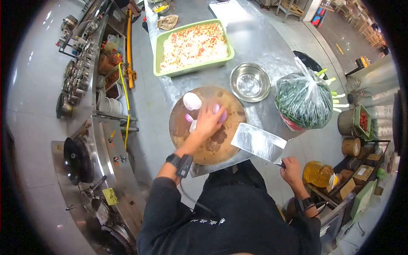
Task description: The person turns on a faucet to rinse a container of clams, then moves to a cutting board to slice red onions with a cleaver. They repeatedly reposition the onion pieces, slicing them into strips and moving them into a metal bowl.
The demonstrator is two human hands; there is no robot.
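Observation:
On the round wooden chopping board (pixel 231 123), my left hand (pixel 208 121) reaches down with its fingers bent around a purple piece of onion (pixel 222 115). The fingertips are slightly blurred and partly cover the piece. Beside that hand lie a white, round cut onion half (pixel 192 101) and a small purple onion piece (pixel 188 117). A pale piece (pixel 193 126) is partly hidden under the hand. My right hand (pixel 291 171) is closed on the dark handle of a cleaver (pixel 259 142). Its broad blade is held flat over the board's right edge, and has wet smears on it.
A green tub (pixel 157 55) of chopped white and red food stands behind the board. To the right are a steel bowl (pixel 250 83) and a plastic bag of green onions (pixel 304 102). An oil jug (pixel 318 174) stands near my right arm; a stove (pixel 114 157) lies left.

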